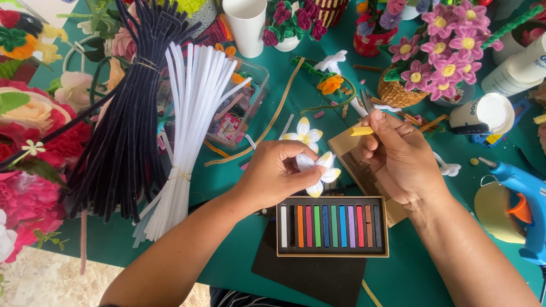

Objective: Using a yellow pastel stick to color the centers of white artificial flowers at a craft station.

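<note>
green covered the crafting table (296,119), which was crowded with handmade flowers. the left hand (278,173) was closed around a white pipe-cleaner flower (318,170), pinching it just above a box of coloured chalk sticks (332,226). the right hand (398,156) held a short yellow chalk stick (362,131) between thumb and fingertips, close beside the flower but apart from it. a second white flower (304,135) lay just behind the left hand. farther left lay a white pipe-cleaner bundle (190,136) and a dark pipe-cleaner bundle (128,113). a basket of pink flowers (438,62) stood behind the right hand, and a blue glue gun (526,199) lay at the right edge.
</note>
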